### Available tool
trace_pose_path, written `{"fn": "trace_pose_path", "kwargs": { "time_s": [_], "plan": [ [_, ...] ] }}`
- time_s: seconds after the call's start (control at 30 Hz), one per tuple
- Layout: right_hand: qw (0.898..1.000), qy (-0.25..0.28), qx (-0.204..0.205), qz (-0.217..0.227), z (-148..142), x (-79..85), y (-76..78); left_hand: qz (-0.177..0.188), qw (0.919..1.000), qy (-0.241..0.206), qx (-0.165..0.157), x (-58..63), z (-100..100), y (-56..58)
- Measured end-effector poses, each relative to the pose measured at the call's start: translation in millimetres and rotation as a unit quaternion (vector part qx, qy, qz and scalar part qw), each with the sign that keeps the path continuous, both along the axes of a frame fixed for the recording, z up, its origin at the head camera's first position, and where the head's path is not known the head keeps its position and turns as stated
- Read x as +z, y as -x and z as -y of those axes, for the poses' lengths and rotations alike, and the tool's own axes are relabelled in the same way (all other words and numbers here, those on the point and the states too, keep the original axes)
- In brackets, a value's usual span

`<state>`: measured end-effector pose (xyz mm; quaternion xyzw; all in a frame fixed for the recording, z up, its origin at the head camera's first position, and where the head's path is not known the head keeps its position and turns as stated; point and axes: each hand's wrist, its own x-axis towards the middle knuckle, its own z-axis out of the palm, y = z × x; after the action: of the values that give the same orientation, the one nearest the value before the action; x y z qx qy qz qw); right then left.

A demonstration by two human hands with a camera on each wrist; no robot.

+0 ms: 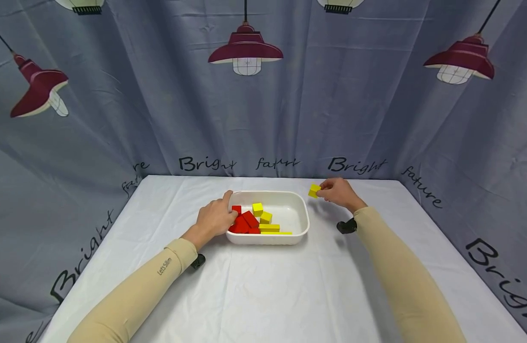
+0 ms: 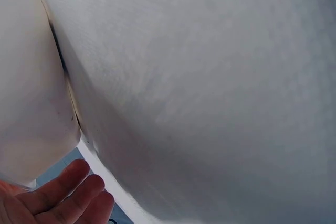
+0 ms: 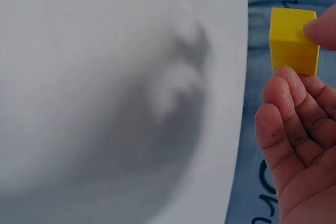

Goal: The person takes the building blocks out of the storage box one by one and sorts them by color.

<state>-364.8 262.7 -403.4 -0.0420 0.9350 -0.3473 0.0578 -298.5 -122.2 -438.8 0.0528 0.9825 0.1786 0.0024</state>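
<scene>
My right hand (image 1: 338, 191) pinches a yellow block (image 1: 314, 190) between thumb and fingers, held above the table to the right of the white tray. Seen from the right wrist, the yellow block (image 3: 294, 41) shows flat faces, with the thumb on one side. My left hand (image 1: 216, 216) holds the left end of the white tray (image 1: 269, 240), its thumb over the rim. From the left wrist, several fingertips (image 2: 79, 195) show beside the tray's pale outer wall (image 2: 37, 93). Inside the tray, red blocks (image 1: 242, 225) lie at the left and yellow blocks (image 1: 265, 217) toward the middle.
A white cloth covers the table (image 1: 263, 290). Behind it hangs a grey-blue curtain (image 1: 349, 105) printed with lamps and lettering. A black wrist device (image 1: 346, 226) sits by the right wrist and another (image 1: 198, 261) by the left.
</scene>
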Motion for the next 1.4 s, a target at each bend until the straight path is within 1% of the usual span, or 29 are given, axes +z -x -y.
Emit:
{"fn": "trace_pose_path", "kwargs": {
  "time_s": [0.27, 0.33, 0.43, 0.57, 0.83, 1.03, 1.13, 1.3, 1.4],
  "plan": [
    [1.000, -0.003, 0.005, 0.001, -6.1, -13.4, 5.1, -0.003, 1.0000, 0.002, -0.003, 1.3, 0.6, 0.5],
    [1.000, -0.006, 0.002, 0.006, -6.9, -16.9, 6.0, -0.003, 1.0000, 0.001, -0.003, 1.0, 0.5, 0.4],
    [1.000, -0.008, 0.009, 0.017, -7.0, -21.1, 5.9, -0.002, 1.0000, 0.002, -0.002, 0.5, 0.8, -0.1],
    [1.000, -0.008, 0.019, 0.020, -5.3, -25.6, 5.3, -0.003, 1.0000, 0.001, -0.001, 1.3, 0.5, -0.6],
    [0.999, -0.021, 0.019, 0.038, -3.2, -36.6, 9.2, 0.000, 1.0000, -0.002, -0.004, 3.2, 0.1, -0.9],
    [0.998, -0.019, 0.023, 0.050, -2.3, -44.7, 11.2, 0.000, 1.0000, 0.000, -0.005, 0.6, 0.6, -1.9],
    [0.998, -0.022, 0.023, 0.056, -1.3, -46.3, 11.4, 0.001, 1.0000, 0.005, -0.004, -1.2, 1.0, -1.8],
    [0.998, -0.023, 0.015, 0.052, 0.3, -42.7, 12.2, -0.006, 1.0000, 0.003, -0.003, -0.7, 0.0, 0.2],
    [0.998, -0.026, 0.012, 0.062, 1.5, -41.6, 12.5, 0.002, 1.0000, 0.003, -0.001, 0.0, -0.6, 0.6]
  ]
}}
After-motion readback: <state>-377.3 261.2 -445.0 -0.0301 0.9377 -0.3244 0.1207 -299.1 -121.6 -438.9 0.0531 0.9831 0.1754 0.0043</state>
